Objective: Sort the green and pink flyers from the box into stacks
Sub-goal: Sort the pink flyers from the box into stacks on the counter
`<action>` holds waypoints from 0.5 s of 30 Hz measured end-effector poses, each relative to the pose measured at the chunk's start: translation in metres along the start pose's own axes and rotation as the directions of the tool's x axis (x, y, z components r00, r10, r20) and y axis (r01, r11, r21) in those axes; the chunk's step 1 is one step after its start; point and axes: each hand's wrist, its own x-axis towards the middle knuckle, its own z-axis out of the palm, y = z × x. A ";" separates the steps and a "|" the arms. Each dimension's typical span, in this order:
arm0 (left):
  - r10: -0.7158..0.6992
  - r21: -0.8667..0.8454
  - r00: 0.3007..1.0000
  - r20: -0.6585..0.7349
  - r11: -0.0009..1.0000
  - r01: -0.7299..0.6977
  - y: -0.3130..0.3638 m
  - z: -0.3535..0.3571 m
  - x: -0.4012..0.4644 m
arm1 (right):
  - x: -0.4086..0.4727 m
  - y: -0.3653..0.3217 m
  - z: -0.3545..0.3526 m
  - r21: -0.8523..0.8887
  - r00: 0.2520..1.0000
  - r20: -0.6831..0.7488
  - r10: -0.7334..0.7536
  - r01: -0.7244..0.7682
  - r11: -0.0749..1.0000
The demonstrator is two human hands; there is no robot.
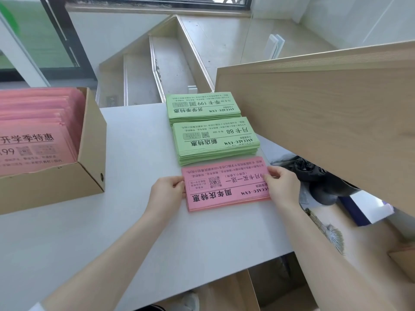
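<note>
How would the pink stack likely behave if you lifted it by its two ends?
The pink stack is thin loose paper, so it would probably sag in the middle. Its sheets look unbound and may slide or fan apart. The left hand and right hand hold its ends, which should help.

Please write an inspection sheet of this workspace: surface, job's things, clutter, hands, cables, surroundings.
Surface: white table, bare in front.
Job's things: cardboard box at left holds pink flyers; far green stack, near green stack and pink stack lie in a row.
Clutter: nothing seen on the table.
Hands: left hand holds the pink stack's left end, right hand its right end.
Cables: nothing seen.
Surroundings: wooden panel at right, stairs beyond, dark items below the panel.
</note>
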 end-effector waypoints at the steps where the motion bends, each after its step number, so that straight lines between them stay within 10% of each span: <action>1: -0.003 -0.008 1.000 0.006 1.000 0.003 0.000 0.000 0.000 | 0.000 -0.001 0.000 0.006 1.000 0.002 0.006 -0.006 1.000; 15: 0.053 0.204 0.989 -0.137 0.979 -0.024 0.015 -0.025 0.021 | 0.004 -0.023 0.007 -0.086 0.994 -0.007 -0.110 0.109 0.990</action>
